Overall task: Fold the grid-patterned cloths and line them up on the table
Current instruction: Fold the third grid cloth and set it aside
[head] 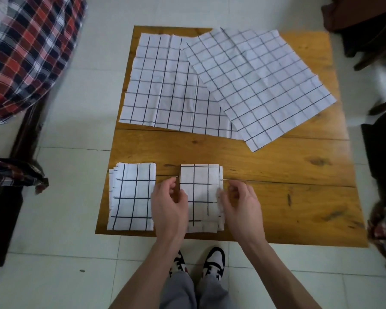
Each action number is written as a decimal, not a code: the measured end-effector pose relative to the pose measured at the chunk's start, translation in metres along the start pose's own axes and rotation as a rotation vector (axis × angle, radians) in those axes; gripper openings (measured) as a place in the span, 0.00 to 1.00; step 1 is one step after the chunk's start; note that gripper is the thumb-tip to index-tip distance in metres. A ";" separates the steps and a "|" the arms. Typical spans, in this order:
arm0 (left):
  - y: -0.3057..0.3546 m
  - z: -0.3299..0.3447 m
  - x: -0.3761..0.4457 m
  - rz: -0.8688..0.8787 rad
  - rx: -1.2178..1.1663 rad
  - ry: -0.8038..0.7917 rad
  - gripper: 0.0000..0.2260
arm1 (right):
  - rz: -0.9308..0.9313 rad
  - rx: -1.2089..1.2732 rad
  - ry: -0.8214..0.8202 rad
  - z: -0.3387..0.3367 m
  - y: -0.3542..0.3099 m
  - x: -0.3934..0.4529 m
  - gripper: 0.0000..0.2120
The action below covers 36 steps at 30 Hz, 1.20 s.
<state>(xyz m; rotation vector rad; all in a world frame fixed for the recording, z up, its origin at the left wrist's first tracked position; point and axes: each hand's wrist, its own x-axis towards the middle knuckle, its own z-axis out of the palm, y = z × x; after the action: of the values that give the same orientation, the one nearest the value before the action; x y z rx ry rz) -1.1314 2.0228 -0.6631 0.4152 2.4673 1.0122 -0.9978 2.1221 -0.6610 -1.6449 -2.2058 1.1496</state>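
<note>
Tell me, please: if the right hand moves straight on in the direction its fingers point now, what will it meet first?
Probably the folded cloth: the right hand sits at its right edge, fingers curled toward the far left. Height above the cloth is unclear.

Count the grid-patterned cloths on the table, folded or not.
4. Folded cloth at near left corner; second folded cloth between the hands; two flat cloths at the far side, left and right, overlapping. More underneath may be hidden.
</note>
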 end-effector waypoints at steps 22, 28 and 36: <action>0.185 -0.327 -0.082 0.604 0.521 0.261 0.23 | -0.699 -0.440 0.074 -0.191 -0.278 -0.113 0.34; 0.178 -0.390 -0.038 0.621 0.524 0.238 0.26 | -0.711 -0.476 0.113 -0.160 -0.348 -0.109 0.35; 0.147 -0.484 0.052 0.714 0.521 0.161 0.26 | -0.631 -0.487 0.230 -0.080 -0.442 -0.126 0.33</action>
<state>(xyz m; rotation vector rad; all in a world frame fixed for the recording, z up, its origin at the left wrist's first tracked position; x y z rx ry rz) -1.4031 1.8621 -0.2640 1.5106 2.7674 0.6193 -1.2378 2.0062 -0.2774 -0.9784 -2.6685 0.2636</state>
